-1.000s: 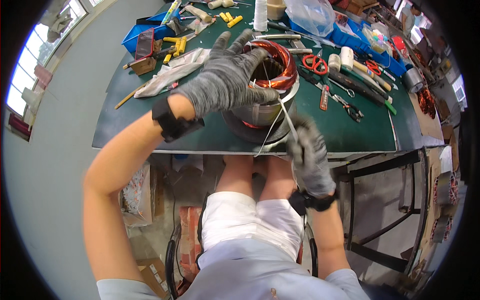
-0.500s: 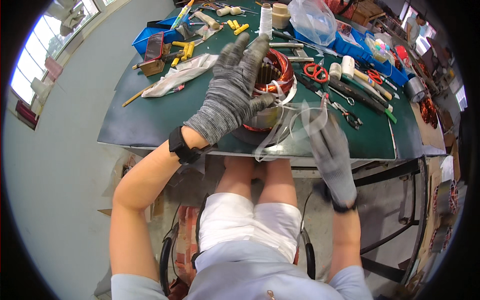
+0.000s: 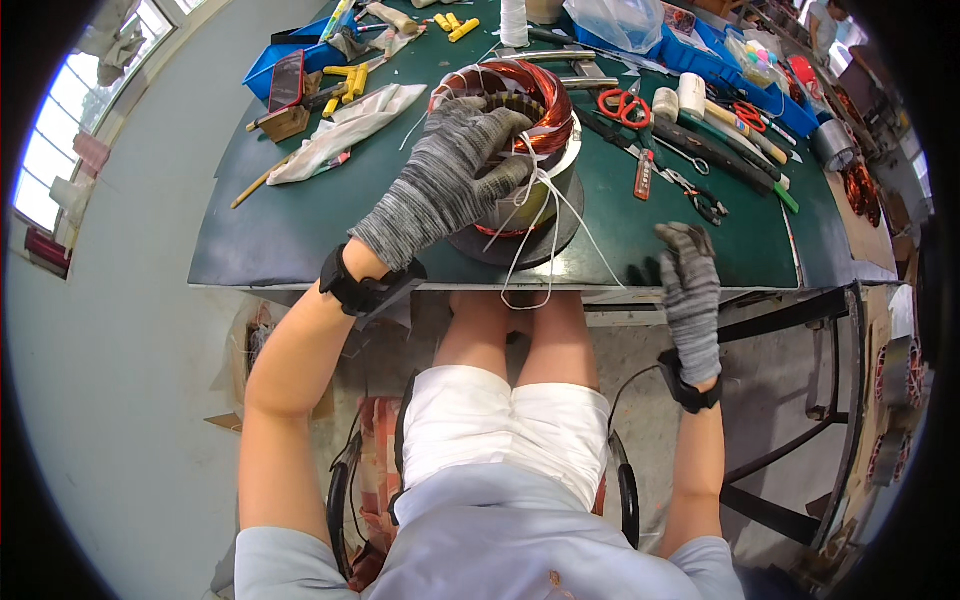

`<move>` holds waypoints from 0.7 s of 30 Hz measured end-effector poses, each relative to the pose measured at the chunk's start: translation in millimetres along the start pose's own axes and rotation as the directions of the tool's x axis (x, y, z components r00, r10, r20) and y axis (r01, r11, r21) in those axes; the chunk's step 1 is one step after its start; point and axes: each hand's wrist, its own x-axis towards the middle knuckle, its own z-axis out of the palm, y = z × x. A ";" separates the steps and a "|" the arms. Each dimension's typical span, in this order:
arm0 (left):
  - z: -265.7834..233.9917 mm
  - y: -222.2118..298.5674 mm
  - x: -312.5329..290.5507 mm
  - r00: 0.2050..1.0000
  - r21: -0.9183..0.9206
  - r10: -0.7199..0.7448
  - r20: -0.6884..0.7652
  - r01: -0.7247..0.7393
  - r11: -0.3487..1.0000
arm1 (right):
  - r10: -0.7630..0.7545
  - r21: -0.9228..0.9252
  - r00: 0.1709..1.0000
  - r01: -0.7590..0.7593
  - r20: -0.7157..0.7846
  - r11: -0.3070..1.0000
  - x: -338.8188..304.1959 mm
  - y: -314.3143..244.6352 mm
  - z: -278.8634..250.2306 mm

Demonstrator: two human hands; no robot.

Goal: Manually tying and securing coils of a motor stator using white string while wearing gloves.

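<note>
A motor stator with copper windings (image 3: 548,95) stands on a dark round base (image 3: 560,235) near the table's front edge. My left hand (image 3: 445,185), in a grey knitted glove, is closed over the stator's near-left rim, fingers at the bore and thumb toward the front. A white cord (image 3: 545,185) is tied at the winding's front; its loose ends hang down, one loop past the table edge. My right hand (image 3: 690,295), gloved alike, is off to the right by the table edge, fingers stretched out and holding nothing.
Right of the stator lie red-handled scissors (image 3: 625,108), a red-handled tool (image 3: 644,175), pliers (image 3: 700,195) and a mallet (image 3: 690,95). A white cloth bundle (image 3: 350,130) and yellow pieces (image 3: 352,85) lie left. Blue bins (image 3: 690,50) stand behind. A person (image 3: 822,30) is far right.
My right hand has moved down and right, away from the white cord, which now hangs loose. My left hand has come from spread fingers to the stator's rim.
</note>
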 end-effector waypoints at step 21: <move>15.4 -6.9 -4.7 0.973 -0.081 0.097 -0.209 -0.117 0.990 | 0.164 0.601 0.986 -0.141 0.016 0.787 29.8 -81.4 75.6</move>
